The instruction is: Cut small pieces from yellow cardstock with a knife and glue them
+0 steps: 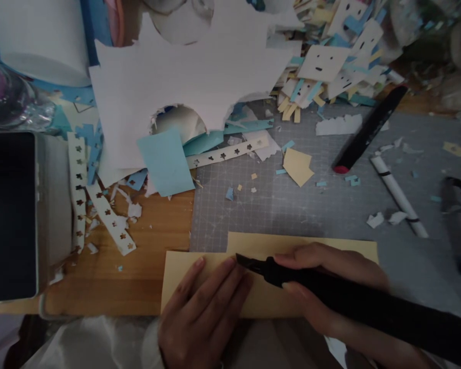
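My left hand (203, 312) lies flat with fingers spread on a yellow sheet of paper (200, 261) at the table's near edge. My right hand (330, 287) grips a long black craft knife (269, 269). Its tip rests on the yellow paper just beside my left fingertips. The paper lies partly on the wooden table (153, 241) and partly on a grey cutting mat (311, 205).
A large white cut sheet (184, 72), a light blue card (165, 161), punched paper strips (109, 218) and scraps cover the back. A black marker (369, 130) and a white pen (397, 195) lie on the mat. A dark-screened tablet (9, 215) sits at left.
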`<state>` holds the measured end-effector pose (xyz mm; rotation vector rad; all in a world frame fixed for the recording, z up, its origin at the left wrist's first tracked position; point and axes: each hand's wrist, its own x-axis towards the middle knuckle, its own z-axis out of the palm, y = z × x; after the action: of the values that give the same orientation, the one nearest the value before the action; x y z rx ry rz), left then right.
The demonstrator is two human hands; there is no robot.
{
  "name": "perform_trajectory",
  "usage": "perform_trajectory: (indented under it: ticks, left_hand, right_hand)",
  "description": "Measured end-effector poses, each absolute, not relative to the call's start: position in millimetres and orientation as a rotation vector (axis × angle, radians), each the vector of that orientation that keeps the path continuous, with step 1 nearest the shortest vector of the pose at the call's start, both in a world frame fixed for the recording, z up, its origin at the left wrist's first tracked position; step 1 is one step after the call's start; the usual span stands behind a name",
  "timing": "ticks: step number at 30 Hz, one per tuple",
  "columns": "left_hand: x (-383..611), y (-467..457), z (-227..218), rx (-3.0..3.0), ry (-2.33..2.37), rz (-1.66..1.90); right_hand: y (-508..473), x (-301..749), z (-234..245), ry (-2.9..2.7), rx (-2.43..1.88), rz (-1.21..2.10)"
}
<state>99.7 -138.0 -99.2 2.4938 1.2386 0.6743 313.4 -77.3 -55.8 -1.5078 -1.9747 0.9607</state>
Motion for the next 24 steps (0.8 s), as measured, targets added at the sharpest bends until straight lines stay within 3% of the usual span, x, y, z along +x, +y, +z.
perform_trajectory:
  ticks: [24]
  left_hand:
    - [99.4, -136.1, -97.1, 2.501, 1.235, 0.628]
  right_hand:
    - [-83.2, 321.8, -50.9, -1.711, -1.678, 1.056]
